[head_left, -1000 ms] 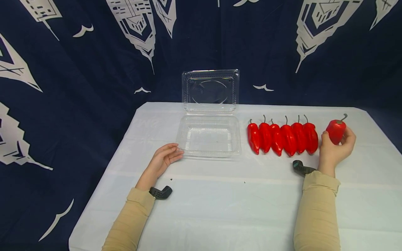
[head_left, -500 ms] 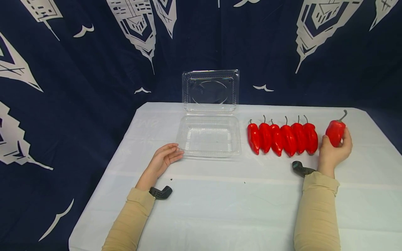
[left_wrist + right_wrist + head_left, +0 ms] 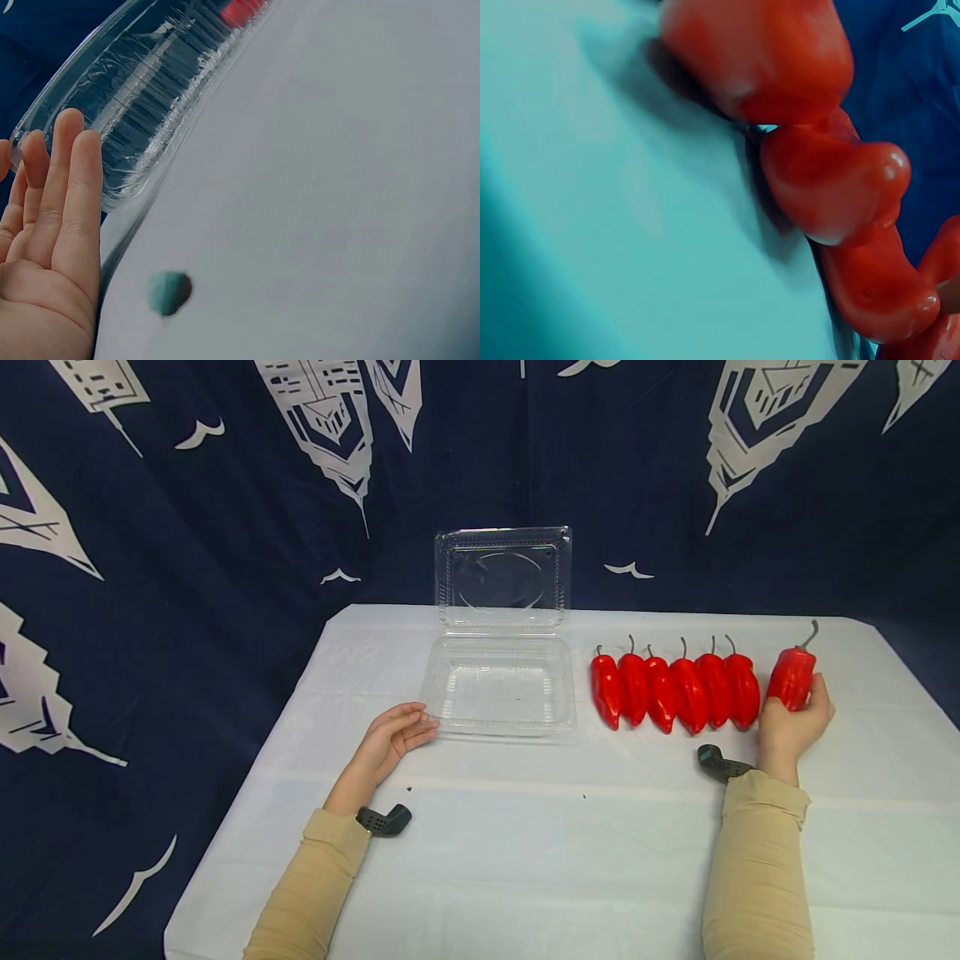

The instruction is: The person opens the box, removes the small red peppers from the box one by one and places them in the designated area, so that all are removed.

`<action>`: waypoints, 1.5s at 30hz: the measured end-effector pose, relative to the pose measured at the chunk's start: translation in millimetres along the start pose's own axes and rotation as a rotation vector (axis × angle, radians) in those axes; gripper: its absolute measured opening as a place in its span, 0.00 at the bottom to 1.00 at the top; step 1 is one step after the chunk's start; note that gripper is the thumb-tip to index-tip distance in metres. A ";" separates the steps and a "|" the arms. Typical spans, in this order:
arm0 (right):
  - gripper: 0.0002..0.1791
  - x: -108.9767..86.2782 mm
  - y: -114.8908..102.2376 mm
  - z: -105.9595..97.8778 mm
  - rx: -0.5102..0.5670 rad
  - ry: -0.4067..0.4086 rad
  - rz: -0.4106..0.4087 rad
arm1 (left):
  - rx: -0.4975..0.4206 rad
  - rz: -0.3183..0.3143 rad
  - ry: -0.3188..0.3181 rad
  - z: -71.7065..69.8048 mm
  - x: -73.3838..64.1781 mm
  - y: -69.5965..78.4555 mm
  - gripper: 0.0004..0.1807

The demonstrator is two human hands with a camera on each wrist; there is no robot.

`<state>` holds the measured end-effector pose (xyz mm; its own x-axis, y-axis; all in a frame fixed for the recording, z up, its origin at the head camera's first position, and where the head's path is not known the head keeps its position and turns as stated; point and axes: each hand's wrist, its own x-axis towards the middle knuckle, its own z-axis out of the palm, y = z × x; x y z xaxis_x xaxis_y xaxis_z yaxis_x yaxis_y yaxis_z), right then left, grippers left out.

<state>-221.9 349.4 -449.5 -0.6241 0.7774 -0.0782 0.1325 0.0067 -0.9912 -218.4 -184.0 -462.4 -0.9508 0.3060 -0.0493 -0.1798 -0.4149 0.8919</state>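
My right hand [image 3: 797, 732] holds a red pepper [image 3: 791, 677], its curved grey-green stem pointing up and away. Thumb and fingers grip the pepper's lower end just right of a row of several similar red peppers [image 3: 688, 693] on the table. Close up in the right wrist view, the row's glossy peppers [image 3: 832, 184] lie side by side. A clear plastic clamshell container [image 3: 498, 725] stands left of the row, its lid [image 3: 502, 578] raised at the back. My left hand [image 3: 392, 739] has its fingertips at the container's front left corner; in the left wrist view those fingers [image 3: 79, 195] look nearly straight.
A white cloth covers the table [image 3: 570, 860], and a dark blue patterned curtain [image 3: 630, 485] hangs behind it. A small dark speck [image 3: 408, 789] lies near my left wrist. Both wrists wear black cameras.
The right hand has shifted left toward the row with the pepper, whose stem has swung more upright. The left hand, the container and the row of peppers have stayed put.
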 end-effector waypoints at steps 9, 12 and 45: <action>0.35 -0.4 4.6 -1.5 -0.066 -0.027 0.038 | -0.002 -0.002 0.003 -0.2 0.5 -0.8 0.09; 0.35 0.5 4.7 -1.1 -0.040 -0.033 0.048 | 0.000 -0.003 0.003 -0.4 0.6 -1.1 0.09; 0.32 6.6 6.1 0.2 -0.024 -0.072 0.106 | -0.006 0.013 -0.011 -0.1 -0.6 -0.3 0.09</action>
<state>-225.4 354.5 -456.1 -0.6590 0.7276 -0.1904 0.2185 -0.0570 -0.9742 -217.8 -184.1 -462.6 -0.9501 0.3103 -0.0329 -0.1694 -0.4243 0.8895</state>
